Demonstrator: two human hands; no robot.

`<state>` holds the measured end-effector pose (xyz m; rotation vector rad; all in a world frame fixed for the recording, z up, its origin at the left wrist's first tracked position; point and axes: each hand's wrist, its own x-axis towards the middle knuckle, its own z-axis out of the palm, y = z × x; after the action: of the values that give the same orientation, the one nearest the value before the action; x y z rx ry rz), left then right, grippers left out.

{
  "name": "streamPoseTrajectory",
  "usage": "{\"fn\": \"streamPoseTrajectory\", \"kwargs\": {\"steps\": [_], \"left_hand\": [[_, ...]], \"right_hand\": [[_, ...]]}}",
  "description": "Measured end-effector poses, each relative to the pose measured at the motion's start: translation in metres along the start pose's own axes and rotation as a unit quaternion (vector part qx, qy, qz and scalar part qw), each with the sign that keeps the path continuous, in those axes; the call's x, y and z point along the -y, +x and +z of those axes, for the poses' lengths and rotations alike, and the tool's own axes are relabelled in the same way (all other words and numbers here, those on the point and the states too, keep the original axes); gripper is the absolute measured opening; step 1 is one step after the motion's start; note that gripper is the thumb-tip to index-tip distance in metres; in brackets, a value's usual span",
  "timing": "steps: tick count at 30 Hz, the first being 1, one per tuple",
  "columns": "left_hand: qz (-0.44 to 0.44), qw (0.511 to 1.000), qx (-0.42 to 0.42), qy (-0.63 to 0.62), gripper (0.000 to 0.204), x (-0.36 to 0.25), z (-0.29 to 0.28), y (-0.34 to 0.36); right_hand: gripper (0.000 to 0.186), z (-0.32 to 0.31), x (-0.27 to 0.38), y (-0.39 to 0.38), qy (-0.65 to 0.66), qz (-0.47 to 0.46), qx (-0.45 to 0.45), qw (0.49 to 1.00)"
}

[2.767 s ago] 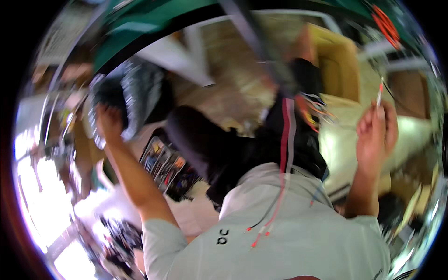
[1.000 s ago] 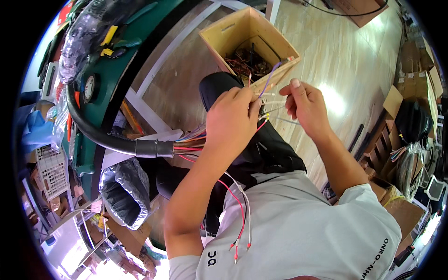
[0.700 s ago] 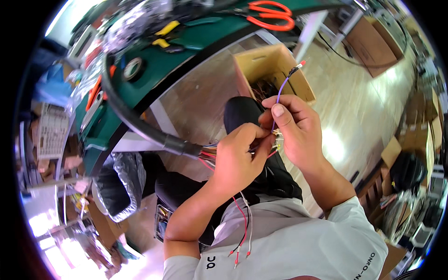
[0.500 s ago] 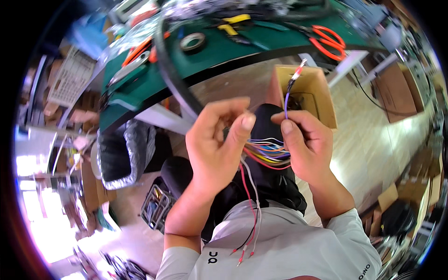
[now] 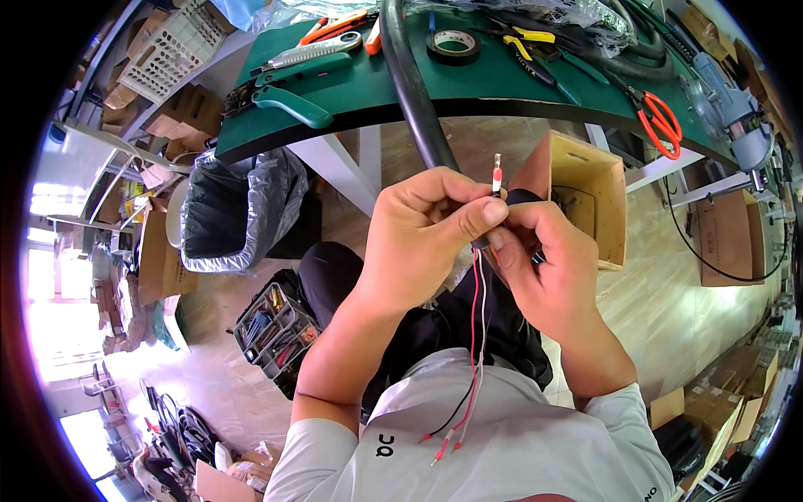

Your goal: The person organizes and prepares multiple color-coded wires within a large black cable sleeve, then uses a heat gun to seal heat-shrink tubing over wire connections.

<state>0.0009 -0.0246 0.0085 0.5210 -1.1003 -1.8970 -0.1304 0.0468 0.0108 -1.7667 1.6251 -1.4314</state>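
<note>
My left hand (image 5: 422, 234) and my right hand (image 5: 548, 272) meet over my lap, fingers pinched around a wire just below its upright end (image 5: 498, 171), which has a red-and-white band and a metal tip. My left thumb lies across it; my right fingers are just below. A thick black cable (image 5: 418, 117) runs from the green workbench (image 5: 368, 88) down behind my hands. Red, white and black wires (image 5: 475, 309) hang below them onto my shirt, ending in red-sleeved tips. Most of the bundle is hidden by my hands.
On the bench lie cutters (image 5: 527, 58), black tape (image 5: 453, 48), a wire stripper (image 5: 293, 105) and red-handled scissors (image 5: 657, 125). A wooden box (image 5: 611, 197) stands beneath it, a lined bin (image 5: 234, 222) to the left, a tool tray (image 5: 272, 335) by my knee, cardboard boxes (image 5: 723, 234) to the right.
My hands have moved together, my left fingers closing on the wire my right hand held. The wire's end has dropped lower. The view has turned, bringing the bench across the top.
</note>
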Motion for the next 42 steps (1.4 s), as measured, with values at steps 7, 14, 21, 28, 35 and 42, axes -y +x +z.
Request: {"fn": "streamPoseTrajectory", "kwargs": {"steps": [7,14,21,28,35,42], "left_hand": [[0.060,0.975,0.003,0.213,0.007,-0.004,-0.007,-0.011],[0.159,0.923,0.011,0.350,0.012,-0.007,-0.010,-0.012],[0.196,0.911,-0.035,0.360,0.012,-0.002,-0.004,-0.016],[0.295,0.831,0.008,0.472,0.011,-0.004,-0.005,-0.011],[0.200,0.955,0.050,0.215,0.008,0.002,-0.008,-0.016],[0.172,0.962,0.032,0.209,0.008,0.008,-0.007,-0.017]], "right_hand": [[0.006,-0.009,0.002,0.000,0.039,0.017,0.055,0.998],[0.021,-0.017,-0.001,-0.003,0.304,0.146,0.146,0.930],[0.022,-0.015,0.003,-0.009,0.346,0.185,0.131,0.910],[0.017,-0.003,0.001,-0.012,0.187,0.100,0.088,0.973],[0.019,-0.009,-0.003,-0.009,0.406,0.126,0.167,0.890],[0.022,-0.019,-0.002,-0.003,0.264,0.126,0.162,0.942]]}}
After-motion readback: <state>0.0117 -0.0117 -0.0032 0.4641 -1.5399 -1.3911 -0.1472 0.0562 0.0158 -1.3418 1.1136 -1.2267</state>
